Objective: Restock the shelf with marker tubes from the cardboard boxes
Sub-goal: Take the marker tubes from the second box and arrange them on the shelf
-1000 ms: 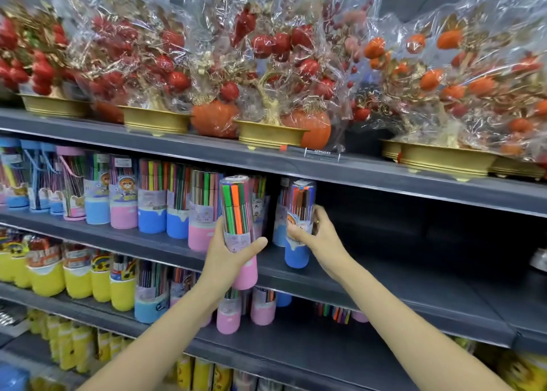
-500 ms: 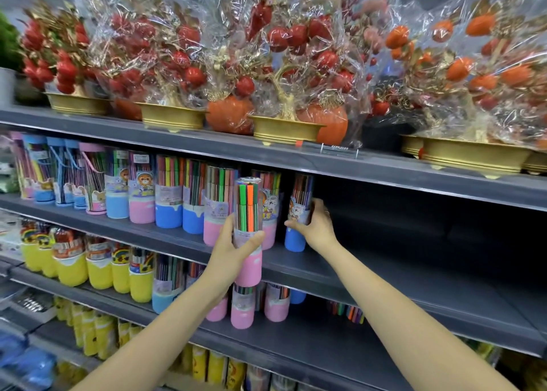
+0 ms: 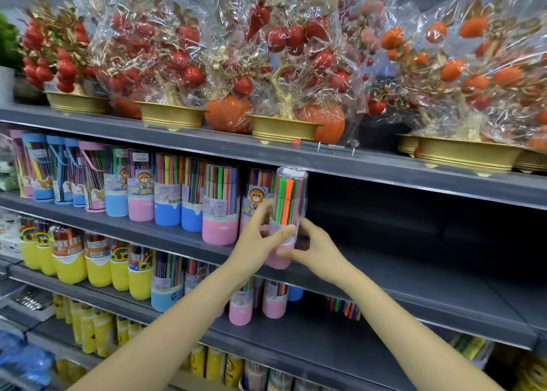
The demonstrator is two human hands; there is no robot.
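A clear marker tube with a pink base [image 3: 288, 201] stands upright at the front edge of the grey middle shelf [image 3: 414, 275], at the right end of a row of marker tubes [image 3: 220, 204]. My left hand [image 3: 260, 239] grips its lower left side, thumb across the front. My right hand [image 3: 310, 250] holds its lower right side, thumb on the pink base. To the right of the tube the shelf is bare. No cardboard boxes are in view.
The shelf above carries wrapped fruit-tree ornaments in gold bowls [image 3: 284, 127]. The shelf below holds yellow, blue and pink marker tubes [image 3: 97, 263]. More yellow packs [image 3: 88, 328] stand on the lowest shelf.
My left hand carried the pink-based tube right to the end of the row. My right hand left the blue-based tube and now holds the pink one.
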